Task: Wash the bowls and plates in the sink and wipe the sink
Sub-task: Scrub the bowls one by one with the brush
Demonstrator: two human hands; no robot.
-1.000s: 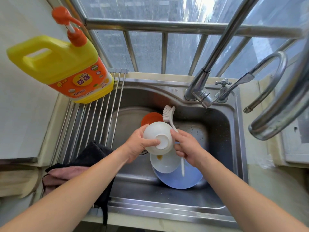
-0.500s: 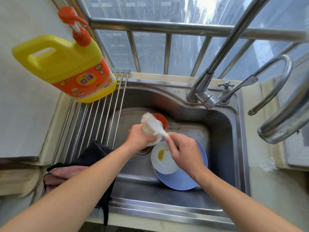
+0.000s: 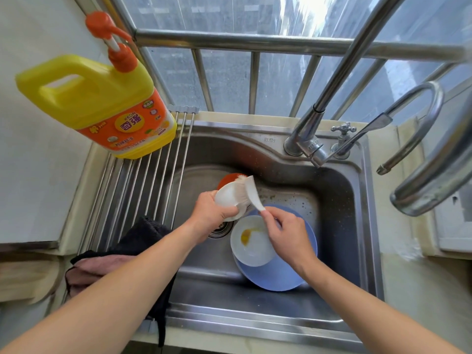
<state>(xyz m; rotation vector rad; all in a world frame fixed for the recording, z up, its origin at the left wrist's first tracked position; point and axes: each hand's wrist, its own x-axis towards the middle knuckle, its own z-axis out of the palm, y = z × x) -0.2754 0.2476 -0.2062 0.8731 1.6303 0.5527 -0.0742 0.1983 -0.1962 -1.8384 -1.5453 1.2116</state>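
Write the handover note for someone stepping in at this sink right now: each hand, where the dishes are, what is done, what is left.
Left hand grips the white bowl, tilted over the drain.
Right hand holds the dish brush, its bristles against the bowl.
In the sink: a white plate with a yellow smear, lying on the blue plate; an orange dish behind the bowl.
Done: nothing visibly finished; the bowl is mid-scrub.
Left: finish the bowl, wash both plates and the orange dish, wipe the sink.
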